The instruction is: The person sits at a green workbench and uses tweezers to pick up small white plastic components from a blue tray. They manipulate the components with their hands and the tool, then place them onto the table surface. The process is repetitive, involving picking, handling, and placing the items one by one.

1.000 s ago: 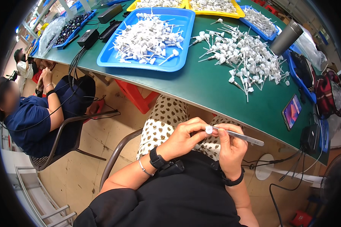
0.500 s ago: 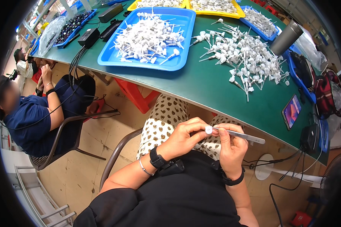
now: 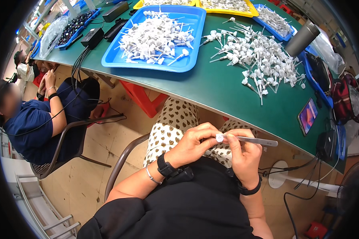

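Observation:
Above my lap, my left hand (image 3: 197, 140) pinches a small white plastic part (image 3: 219, 138) with a round head between thumb and fingers. My right hand (image 3: 244, 153) is closed on metal tweezers (image 3: 264, 141), whose broad end points right. The tips meet the white part between my hands, where my fingers hide the contact. On the table beyond lies a loose pile of similar white-headed parts with thin stems (image 3: 263, 57). More of them fill a blue tray (image 3: 177, 68) to its left.
A green table (image 3: 223, 93) spans the front. Yellow trays (image 3: 249, 14), a grey metal cylinder (image 3: 303, 39), a phone (image 3: 307, 116) and a black box with cables (image 3: 326, 144) are around it. At left sits another person (image 3: 36, 123); a red stool (image 3: 141, 99) stands under the table.
The tweezers have tilted slightly, their broad end rising a little. The white part has turned slightly in my left fingers. Both hands stay almost in place.

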`<state>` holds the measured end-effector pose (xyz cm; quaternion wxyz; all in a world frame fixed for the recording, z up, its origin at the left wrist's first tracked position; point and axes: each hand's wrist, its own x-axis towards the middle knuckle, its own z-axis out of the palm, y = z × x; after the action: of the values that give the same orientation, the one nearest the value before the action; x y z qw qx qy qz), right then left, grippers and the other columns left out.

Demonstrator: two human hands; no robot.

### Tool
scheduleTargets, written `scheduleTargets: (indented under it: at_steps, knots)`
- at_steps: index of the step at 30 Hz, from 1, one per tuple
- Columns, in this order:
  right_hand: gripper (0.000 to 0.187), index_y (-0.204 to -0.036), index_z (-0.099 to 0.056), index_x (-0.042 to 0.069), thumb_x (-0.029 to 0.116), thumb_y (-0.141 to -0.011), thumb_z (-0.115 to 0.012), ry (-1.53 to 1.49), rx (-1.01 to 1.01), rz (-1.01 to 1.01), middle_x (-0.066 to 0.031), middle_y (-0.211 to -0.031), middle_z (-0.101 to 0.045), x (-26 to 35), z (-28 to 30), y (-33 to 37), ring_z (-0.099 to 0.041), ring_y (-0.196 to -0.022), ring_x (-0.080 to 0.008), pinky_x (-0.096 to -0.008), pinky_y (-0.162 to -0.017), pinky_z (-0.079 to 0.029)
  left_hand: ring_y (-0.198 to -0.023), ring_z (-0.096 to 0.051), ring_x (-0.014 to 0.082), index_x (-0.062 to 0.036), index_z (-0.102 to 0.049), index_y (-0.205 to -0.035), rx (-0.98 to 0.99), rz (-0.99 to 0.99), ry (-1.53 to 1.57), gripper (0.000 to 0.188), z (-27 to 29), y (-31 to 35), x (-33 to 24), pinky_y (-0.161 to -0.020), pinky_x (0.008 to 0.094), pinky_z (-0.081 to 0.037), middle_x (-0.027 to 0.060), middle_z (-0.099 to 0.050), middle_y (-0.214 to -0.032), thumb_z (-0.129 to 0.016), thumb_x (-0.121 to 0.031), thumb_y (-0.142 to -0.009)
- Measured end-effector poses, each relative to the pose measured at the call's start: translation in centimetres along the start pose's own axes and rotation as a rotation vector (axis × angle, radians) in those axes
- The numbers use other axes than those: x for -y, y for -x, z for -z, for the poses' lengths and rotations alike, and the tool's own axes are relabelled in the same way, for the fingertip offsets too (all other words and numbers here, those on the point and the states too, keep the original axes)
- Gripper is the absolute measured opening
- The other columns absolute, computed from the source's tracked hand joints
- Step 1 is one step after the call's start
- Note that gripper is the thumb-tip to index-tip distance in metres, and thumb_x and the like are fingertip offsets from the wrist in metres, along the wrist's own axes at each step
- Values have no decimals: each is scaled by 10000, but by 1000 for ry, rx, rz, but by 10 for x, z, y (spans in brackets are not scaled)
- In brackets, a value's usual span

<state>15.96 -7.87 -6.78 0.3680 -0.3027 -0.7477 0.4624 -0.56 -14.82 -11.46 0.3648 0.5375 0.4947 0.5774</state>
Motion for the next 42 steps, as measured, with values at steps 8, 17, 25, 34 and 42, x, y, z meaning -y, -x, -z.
scheduleTargets:
  at_steps: [8,17,25,34,42]
  knots:
    - [100,-1059,-621,-55,15,-987,-619,-223,-121,2,-130,-1012,-703,-2,-8,6,-702,-883,-170,-279,-786,-580,-850,-640,156,-26,-732,-1077,3,22,28,142,0,-3,-2,-722,282,-527,70,-675,-973,-684,-55,-946]
    - [98,-1048,-629,-57,16,-982,-632,-215,-141,7,-122,-972,-714,-6,-11,5,-712,-870,-166,-276,-777,-581,-859,-642,163,-29,-731,-1074,12,23,6,141,-1,-2,-2,-723,288,-525,71,-676,-972,-685,-53,-944]
    - [99,-1057,-616,-54,19,-991,-618,-304,-152,-31,-126,-980,-712,-5,-11,4,-707,-875,-158,-275,-791,-576,-854,-644,167,-23,-729,-1071,13,30,7,136,-1,-3,-1,-717,291,-529,72,-679,-966,-674,-49,-949]
    - [87,-1052,-617,-55,11,-998,-602,-249,-124,-19,-117,-969,-702,-8,-11,4,-693,-862,-149,-273,-785,-569,-796,-650,160,-13,-720,-1076,7,-4,-9,153,-2,-3,-1,-686,302,-525,73,-653,-922,-650,-14,-941]
    - [86,-1050,-619,-51,13,-993,-613,-328,-153,-41,-114,-978,-701,-6,-13,3,-696,-882,-154,-269,-795,-570,-798,-631,149,-19,-729,-1064,-11,30,-25,133,-2,-2,0,-669,282,-516,68,-672,-938,-680,-56,-946]
